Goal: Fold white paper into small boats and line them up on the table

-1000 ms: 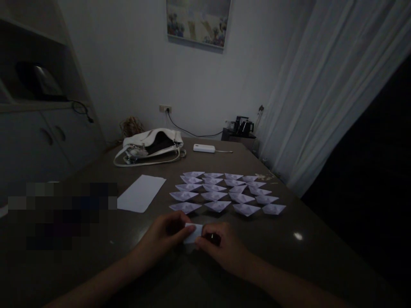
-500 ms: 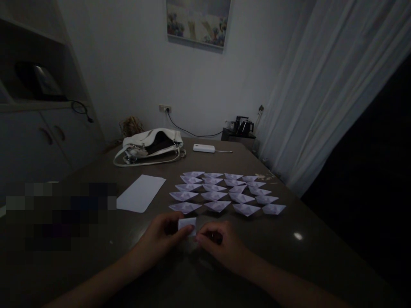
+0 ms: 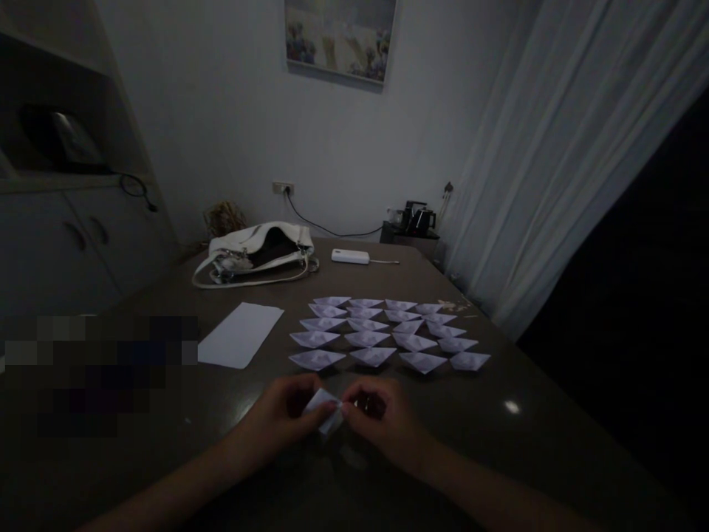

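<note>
Between my hands is a small folded piece of white paper [image 3: 321, 403], tilted with one corner pointing right. My left hand [image 3: 285, 411] pinches it between thumb and fingers. My right hand [image 3: 382, 414] is closed in a pinch at the paper's right corner, thumb against forefinger. Just beyond my hands, folded paper boats [image 3: 365, 338] stand in several rows on the dark table [image 3: 526, 458]. A stack or sheet of plain white paper [image 3: 242, 335] lies flat to the left of the boats.
A white handbag [image 3: 258, 251] lies at the back left of the table. A white power bank [image 3: 350, 256] with a short cable lies behind the boats. Black kettles [image 3: 421, 220] stand on a low cabinet beyond. A white curtain [image 3: 515, 162] hangs at the right.
The folded paper has turned from lying squarely to a slanted, corner-right position. My right fingers came off its edge half a second ago and now pinch its right corner.
</note>
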A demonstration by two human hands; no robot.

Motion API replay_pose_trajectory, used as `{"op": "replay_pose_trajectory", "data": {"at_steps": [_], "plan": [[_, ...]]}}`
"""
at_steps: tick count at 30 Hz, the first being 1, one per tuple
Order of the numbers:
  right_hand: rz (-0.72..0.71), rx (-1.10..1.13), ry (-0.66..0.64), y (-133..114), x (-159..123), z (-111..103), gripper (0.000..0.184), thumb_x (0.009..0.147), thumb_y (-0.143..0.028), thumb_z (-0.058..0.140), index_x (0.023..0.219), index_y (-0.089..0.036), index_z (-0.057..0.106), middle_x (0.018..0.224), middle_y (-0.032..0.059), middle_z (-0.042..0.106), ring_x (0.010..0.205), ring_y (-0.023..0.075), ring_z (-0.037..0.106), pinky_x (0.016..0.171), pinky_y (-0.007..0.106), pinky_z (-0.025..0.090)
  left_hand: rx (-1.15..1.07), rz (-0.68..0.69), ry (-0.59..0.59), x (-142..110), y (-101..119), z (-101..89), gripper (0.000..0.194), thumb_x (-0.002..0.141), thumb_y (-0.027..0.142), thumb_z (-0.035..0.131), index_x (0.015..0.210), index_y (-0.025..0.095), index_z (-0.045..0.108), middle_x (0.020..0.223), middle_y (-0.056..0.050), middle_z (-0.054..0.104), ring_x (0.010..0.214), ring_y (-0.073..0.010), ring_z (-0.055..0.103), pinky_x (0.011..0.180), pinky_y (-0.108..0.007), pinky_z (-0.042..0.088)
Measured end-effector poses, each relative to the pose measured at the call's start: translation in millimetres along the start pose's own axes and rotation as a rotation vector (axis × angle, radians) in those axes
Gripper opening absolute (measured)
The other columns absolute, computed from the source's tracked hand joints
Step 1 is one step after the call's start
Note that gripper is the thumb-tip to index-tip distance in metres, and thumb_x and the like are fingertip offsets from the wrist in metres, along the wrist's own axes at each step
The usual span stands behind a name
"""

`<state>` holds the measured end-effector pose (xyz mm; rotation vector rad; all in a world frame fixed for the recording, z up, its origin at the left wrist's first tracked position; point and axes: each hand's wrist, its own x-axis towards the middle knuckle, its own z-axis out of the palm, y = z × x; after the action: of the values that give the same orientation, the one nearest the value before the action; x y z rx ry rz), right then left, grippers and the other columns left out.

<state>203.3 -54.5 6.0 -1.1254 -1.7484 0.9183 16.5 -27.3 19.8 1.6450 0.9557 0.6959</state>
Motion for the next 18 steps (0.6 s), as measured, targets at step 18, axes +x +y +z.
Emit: {"op": "replay_pose_trajectory", "data": {"at_steps": [18], "plan": [[-0.005,0.280,-0.043,4.1,-1.6,1.3,0.012,0.076,-0.027,0.061,0.071,-0.017,0.059,0.063,-0.0028,0.053,0.056,0.0099,0.048,0.053,0.021,0.038,-0.086,0.008,-0.096,-7.6,-0.7,3.6,0.027,0.076,0.041,0.071,0.073,0.015,0.069,0.067,0.000,0.064,0.065,-0.0154,0.057,0.060,-0.023,0.041]]}}
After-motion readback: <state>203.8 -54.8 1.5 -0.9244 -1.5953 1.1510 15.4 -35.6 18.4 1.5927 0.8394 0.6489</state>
